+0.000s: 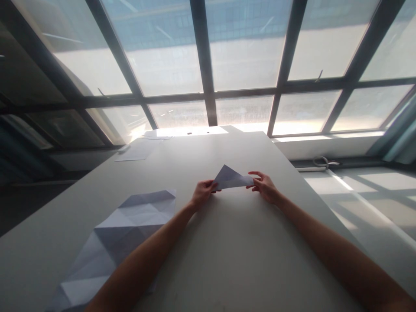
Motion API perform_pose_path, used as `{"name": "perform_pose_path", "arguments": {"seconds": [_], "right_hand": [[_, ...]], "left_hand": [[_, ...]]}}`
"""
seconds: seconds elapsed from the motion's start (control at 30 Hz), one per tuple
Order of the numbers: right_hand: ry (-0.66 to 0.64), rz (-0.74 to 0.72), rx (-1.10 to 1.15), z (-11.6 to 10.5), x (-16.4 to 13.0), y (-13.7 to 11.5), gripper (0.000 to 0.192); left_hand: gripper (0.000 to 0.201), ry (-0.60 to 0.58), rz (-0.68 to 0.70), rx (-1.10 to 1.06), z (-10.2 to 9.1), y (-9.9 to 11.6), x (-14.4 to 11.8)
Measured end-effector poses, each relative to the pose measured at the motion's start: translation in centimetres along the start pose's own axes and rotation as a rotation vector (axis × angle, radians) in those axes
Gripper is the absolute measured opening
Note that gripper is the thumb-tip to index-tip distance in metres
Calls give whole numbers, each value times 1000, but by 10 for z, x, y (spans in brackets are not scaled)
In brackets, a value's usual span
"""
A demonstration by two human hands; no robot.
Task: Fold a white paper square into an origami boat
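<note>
Your left hand (203,192) and right hand (264,186) each pinch an end of the folded paper (231,178), held between them just above the surface (227,260). It looks light, thin and floppy, and would crease easily, so grip the folded edges and corners. A creased sheet (123,229) lies flat, left of your left hand.

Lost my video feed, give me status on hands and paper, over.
Left hand and right hand both pinch the folded triangular paper above the table. Creased sheet lies flat to the left, apart. Nothing between.
</note>
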State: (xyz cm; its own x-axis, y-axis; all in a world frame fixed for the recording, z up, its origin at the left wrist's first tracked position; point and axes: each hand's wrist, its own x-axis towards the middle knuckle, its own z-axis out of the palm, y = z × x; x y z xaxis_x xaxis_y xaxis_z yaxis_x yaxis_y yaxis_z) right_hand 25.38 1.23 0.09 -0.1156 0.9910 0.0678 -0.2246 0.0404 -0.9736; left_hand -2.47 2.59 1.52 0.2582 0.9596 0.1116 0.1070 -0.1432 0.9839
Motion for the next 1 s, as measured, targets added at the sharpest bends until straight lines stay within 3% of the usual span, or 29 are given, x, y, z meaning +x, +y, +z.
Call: {"name": "perform_pose_path", "arguments": {"seconds": [0.2,0.47,0.7,1.0], "right_hand": [[0,2,7,-1,0,1,37],[115,-160,-122,8,0,4,31],[-11,-318,-148,14,-8,0,30],[-66,-358,-277,15,-1,8,39]], "left_hand": [[49,32,-11,-10,1,-5,2],[49,55,-27,-27,1,-6,3],[47,93,-28,-49,2,-4,2],[47,110,-2,-7,0,-3,1]]}}
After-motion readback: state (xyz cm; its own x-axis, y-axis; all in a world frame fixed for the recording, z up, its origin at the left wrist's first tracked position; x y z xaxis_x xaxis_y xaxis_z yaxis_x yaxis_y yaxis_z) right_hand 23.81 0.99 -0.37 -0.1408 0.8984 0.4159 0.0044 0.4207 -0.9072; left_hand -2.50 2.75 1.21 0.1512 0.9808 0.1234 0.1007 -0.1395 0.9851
